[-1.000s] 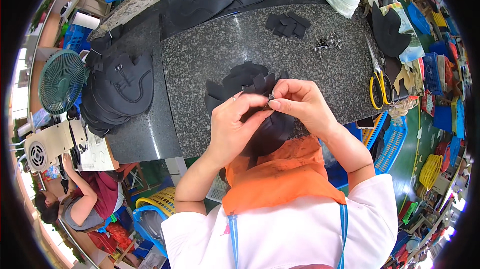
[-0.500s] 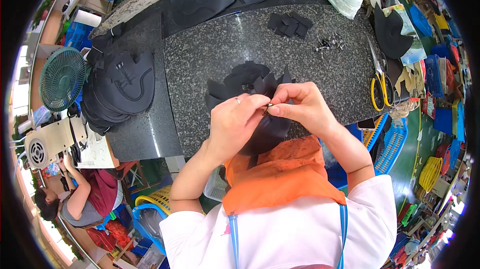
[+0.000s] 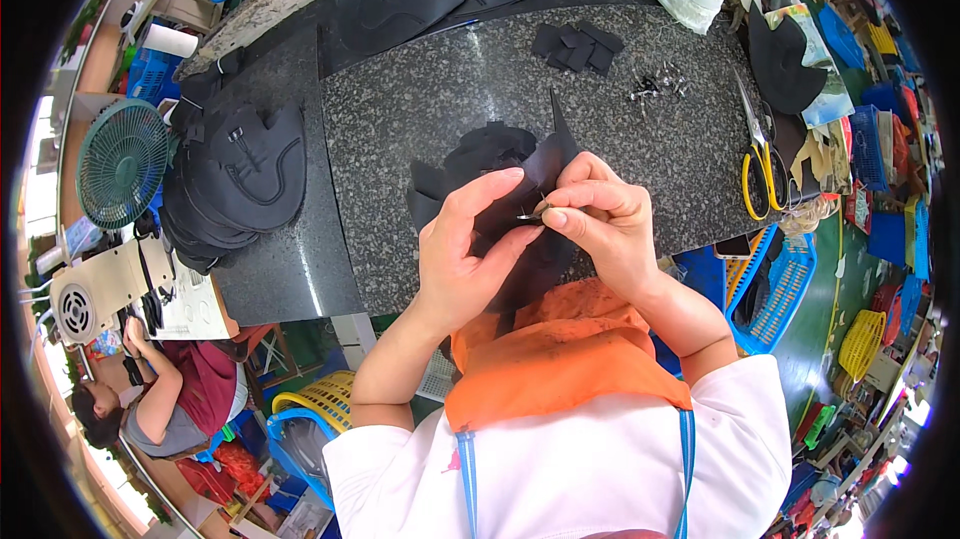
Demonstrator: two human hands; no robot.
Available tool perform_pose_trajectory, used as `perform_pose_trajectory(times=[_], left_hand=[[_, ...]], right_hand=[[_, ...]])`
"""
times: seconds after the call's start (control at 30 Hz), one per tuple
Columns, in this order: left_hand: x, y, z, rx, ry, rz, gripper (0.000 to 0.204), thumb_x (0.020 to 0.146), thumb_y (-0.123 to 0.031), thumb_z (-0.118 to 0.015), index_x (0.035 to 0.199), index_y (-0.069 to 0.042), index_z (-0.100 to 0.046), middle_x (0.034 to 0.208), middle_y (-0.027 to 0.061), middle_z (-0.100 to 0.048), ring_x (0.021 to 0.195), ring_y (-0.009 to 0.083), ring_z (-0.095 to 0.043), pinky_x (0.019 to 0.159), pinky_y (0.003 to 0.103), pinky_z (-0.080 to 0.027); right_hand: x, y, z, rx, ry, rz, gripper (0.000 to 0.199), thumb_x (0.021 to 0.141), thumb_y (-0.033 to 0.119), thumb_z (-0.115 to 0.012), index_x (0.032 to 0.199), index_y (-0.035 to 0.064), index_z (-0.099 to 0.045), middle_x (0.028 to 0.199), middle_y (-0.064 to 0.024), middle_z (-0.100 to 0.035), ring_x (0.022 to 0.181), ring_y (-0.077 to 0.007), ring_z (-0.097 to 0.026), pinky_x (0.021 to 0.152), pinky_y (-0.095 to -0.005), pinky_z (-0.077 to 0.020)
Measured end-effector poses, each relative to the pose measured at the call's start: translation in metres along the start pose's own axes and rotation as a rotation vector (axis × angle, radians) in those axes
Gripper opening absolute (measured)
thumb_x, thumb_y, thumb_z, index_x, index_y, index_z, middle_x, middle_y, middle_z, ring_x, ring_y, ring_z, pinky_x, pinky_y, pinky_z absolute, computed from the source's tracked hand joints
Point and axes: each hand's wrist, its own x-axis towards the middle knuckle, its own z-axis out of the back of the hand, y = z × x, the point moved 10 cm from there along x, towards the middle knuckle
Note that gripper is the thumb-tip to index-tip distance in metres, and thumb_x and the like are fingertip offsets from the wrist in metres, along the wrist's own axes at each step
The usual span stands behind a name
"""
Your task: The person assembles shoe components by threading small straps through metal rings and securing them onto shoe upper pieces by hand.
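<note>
My left hand (image 3: 465, 249) and my right hand (image 3: 605, 224) are held together over the near edge of a speckled granite table (image 3: 420, 109). Both pinch a black flat piece of material (image 3: 545, 164) whose pointed end sticks up. A small metal clip or pin (image 3: 530, 216) shows between my fingertips. Under my hands lies a pile of similar black cut pieces (image 3: 480, 154).
Yellow-handled scissors (image 3: 760, 164) lie at the right, small metal parts (image 3: 655, 89) and small black patches (image 3: 578, 44) beyond. A stack of black shaped pieces (image 3: 240, 179) sits left, a green fan (image 3: 120, 159) beside it. Another person (image 3: 170, 399) sits lower left. Blue baskets (image 3: 780, 289) stand right.
My hands have shifted slightly and the black piece now stands more upright, its point sticking up above my fingers.
</note>
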Motion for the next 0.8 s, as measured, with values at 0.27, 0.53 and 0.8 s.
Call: perform_pose_trajectory(times=[0.27,0.53,0.8], left_hand=[[0.002,-0.028,-0.004,0.248,-0.017,-0.205,0.041,0.082,-0.001,-0.071,0.12,0.0,-0.056,0.114,0.0134,-0.066,0.098,0.0258,-0.068,0.082,0.031,-0.055],[0.005,-0.044,-0.003,0.175,-0.002,-0.35,0.04,0.079,0.006,-0.069,0.116,0.0,-0.058,0.102,0.0155,-0.069,0.085,0.0272,-0.07,0.073,0.031,-0.056],[-0.002,-0.034,0.0,0.116,-0.018,-0.228,0.045,0.077,0.001,-0.075,0.118,0.001,-0.057,0.112,0.0113,-0.062,0.1,0.0174,-0.063,0.083,0.028,-0.052]], right_hand=[[-0.008,0.009,0.002,-0.164,-0.046,0.116,0.011,0.077,0.008,-0.078,0.086,0.0075,-0.072,0.078,-0.0005,-0.057,0.076,-0.0125,-0.051,0.067,-0.0252,-0.0408],[0.005,0.021,0.0,-0.274,0.046,0.078,0.019,0.072,0.012,-0.082,0.085,0.0058,-0.069,0.086,-0.0031,-0.058,0.09,-0.017,-0.052,0.08,-0.0293,-0.0417],[0.016,0.025,-0.005,-0.162,0.242,0.113,0.028,0.07,0.006,-0.081,0.089,0.0016,-0.06,0.098,-0.0077,-0.061,0.102,-0.0208,-0.055,0.091,-0.0338,-0.0426]])
